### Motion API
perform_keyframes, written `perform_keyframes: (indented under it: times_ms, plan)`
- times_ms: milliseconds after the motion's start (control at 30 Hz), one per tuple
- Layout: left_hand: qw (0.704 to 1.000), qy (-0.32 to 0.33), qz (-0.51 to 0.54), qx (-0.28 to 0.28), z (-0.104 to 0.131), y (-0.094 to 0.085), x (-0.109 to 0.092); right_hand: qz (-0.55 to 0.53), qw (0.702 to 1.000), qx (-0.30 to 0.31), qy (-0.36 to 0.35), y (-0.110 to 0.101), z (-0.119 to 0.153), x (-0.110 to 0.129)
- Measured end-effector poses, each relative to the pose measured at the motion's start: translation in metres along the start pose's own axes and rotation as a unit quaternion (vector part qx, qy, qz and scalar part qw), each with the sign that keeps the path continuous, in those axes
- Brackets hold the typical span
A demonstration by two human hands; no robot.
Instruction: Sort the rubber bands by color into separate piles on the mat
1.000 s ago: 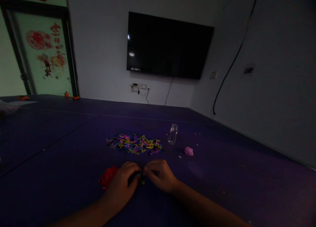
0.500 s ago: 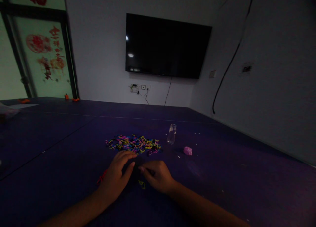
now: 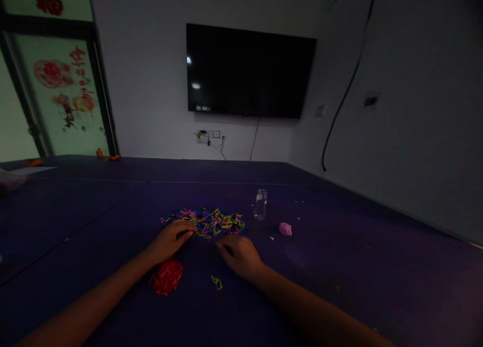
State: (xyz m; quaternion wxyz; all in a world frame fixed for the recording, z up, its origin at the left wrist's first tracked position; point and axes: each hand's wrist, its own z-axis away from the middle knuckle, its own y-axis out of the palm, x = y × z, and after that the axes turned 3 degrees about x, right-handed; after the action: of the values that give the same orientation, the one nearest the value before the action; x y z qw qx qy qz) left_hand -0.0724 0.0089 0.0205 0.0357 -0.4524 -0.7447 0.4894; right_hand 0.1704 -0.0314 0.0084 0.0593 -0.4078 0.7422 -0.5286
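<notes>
A flat pile of multicoloured bands (image 3: 215, 220) lies on the dark purple surface (image 3: 317, 286). At the pile's near left edge is my left hand (image 3: 170, 240), fingers curved over the bands with thumb and fingertips near each other; whether it grips one is hidden. My right hand (image 3: 238, 254) is closed in a pinch just in front of the pile, and anything between its fingertips is too small to tell. Beneath my left wrist sits a heap of red bands (image 3: 167, 276). A few yellow-green bands (image 3: 216, 282) lie between my forearms.
A clear bottle (image 3: 260, 204) stands right of the pile, with a crumpled pink object (image 3: 285, 229) beyond my right hand. Small white scraps dot the surface. Orange items (image 3: 113, 157) lie at the far left. A black screen (image 3: 251, 70) hangs on the wall.
My left hand has moved forward and left onto the pile's edge, uncovering the red heap. My right hand has shifted slightly forward. The view has turned a little.
</notes>
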Motion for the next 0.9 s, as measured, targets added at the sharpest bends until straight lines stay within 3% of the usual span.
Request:
perform_keyframes:
  times_ms: [167,267,433,767,900]
  plan:
    - [0.999,0.05,0.014,-0.011,-0.009,0.016,0.013,0.029,0.999,0.014,-0.034,0.002,-0.012,-0.009]
    - [0.997,0.076,0.011,0.007,-0.007,0.022,0.016,0.055,0.993,0.059,-0.081,0.002,-0.015,-0.009]
    - [0.997,0.067,0.015,0.029,-0.002,0.023,0.019,0.07,0.986,0.121,-0.092,0.001,-0.012,-0.008]
    - [0.998,0.039,0.021,0.043,-0.003,0.02,0.018,0.055,0.987,0.083,-0.127,-0.002,-0.007,-0.007]
    - [0.999,0.018,0.035,0.026,-0.002,0.017,0.015,0.03,0.987,0.063,-0.148,-0.002,-0.006,-0.005]
